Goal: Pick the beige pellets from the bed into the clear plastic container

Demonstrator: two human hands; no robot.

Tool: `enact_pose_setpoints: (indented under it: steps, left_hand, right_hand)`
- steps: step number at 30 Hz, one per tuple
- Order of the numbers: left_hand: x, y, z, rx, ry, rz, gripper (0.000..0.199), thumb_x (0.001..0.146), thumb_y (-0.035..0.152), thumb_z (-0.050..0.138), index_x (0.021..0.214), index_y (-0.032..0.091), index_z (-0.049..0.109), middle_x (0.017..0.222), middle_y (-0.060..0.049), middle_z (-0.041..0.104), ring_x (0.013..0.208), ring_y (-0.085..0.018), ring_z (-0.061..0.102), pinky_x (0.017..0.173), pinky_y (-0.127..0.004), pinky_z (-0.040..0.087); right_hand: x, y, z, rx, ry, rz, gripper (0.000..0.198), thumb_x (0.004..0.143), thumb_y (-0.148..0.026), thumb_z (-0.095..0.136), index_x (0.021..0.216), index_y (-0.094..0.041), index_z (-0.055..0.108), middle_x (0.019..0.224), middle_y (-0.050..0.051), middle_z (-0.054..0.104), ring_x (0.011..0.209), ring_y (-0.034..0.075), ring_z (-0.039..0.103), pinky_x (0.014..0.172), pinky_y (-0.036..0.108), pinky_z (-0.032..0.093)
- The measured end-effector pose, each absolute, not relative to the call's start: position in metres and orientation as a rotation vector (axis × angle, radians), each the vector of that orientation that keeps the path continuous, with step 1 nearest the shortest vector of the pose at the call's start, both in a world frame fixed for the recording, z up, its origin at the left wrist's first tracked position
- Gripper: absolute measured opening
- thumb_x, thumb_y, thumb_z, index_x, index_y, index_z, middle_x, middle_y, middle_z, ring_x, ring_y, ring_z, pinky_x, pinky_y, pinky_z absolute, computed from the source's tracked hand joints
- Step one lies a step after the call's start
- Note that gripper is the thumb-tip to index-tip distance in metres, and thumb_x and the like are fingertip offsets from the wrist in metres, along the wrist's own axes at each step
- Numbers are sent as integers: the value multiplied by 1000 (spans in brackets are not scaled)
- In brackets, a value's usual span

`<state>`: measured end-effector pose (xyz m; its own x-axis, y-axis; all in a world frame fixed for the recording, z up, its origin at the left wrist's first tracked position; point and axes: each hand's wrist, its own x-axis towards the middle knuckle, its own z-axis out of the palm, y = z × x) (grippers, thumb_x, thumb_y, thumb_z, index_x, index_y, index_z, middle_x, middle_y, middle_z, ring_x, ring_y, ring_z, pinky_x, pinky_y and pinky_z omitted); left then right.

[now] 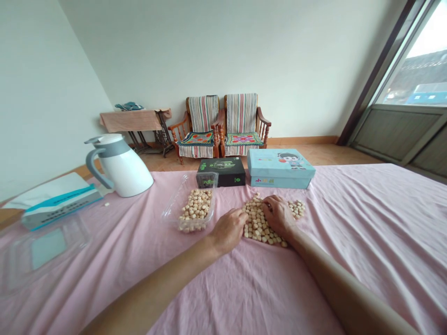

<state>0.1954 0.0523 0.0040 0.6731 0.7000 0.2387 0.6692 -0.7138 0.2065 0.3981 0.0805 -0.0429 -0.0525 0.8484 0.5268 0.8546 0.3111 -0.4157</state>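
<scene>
A pile of small, beige, roundish pieces (260,224), like nuts or seeds, lies loose on the pink tablecloth. At its left edge my left hand (228,231) has its fingers bent together against the pieces; whatever is between the fingertips is hidden. My right hand (279,216) reaches over the pile from the right, its fingers curled down among the pieces, and I cannot see what they grip. To the left of my hands stands a clear plastic tub (171,204), partly filled with the same pieces.
Behind the pile sit a black box (221,173) and a light blue box (281,170). A white and grey jug (127,170), a tissue box (63,204) and a clear plastic lid (75,237) are at the left. Two armchairs (240,116) stand beyond the table.
</scene>
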Motion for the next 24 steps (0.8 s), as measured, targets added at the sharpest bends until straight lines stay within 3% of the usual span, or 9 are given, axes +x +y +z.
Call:
enact_pose_setpoints:
  steps: [5, 12, 14, 19, 24]
  left_hand:
    - [179, 38, 42, 2830, 1129, 736, 18, 84, 8, 45, 93, 18, 56, 90, -4, 57, 89, -17, 54, 80, -29, 45]
    - [142, 55, 74, 2792, 1501, 1274, 18, 85, 14, 48, 101, 17, 58, 98, -7, 59, 96, -21, 54, 87, -36, 44]
    - [145, 49, 68, 2808, 1352, 1178, 18, 87, 15, 48, 101, 18, 58, 97, -7, 60, 95, -20, 54, 86, -34, 44]
    - [168, 25, 38, 2767, 975, 502, 7, 86, 21, 53, 88, 19, 59, 86, -2, 61, 84, -16, 57, 76, -27, 46]
    - [177, 18, 11, 2726, 892, 305, 5, 84, 17, 55, 84, 17, 59, 88, -3, 59, 85, -15, 57, 77, -25, 45]
  right_hand:
    - [398, 80, -43, -1521, -1872, 9, 19, 85, -24, 45, 83, -18, 63, 86, 7, 62, 85, 19, 55, 79, 30, 40]
    - [399, 80, -43, -1537, -1876, -1, 18, 85, -22, 45, 81, -18, 62, 87, 7, 62, 86, 19, 55, 80, 30, 40]
    - [399, 80, -43, -1531, -1874, -10, 18, 84, -22, 45, 82, -18, 62, 87, 7, 62, 85, 19, 55, 79, 30, 40]
    - [399, 80, -42, -1517, -1873, -12, 17, 83, -20, 45, 81, -18, 62, 87, 7, 63, 84, 19, 55, 79, 30, 40]
    - [398, 80, -42, -1521, -1869, 4, 17, 84, -20, 45, 81, -18, 62, 86, 7, 63, 84, 19, 55, 79, 29, 40]
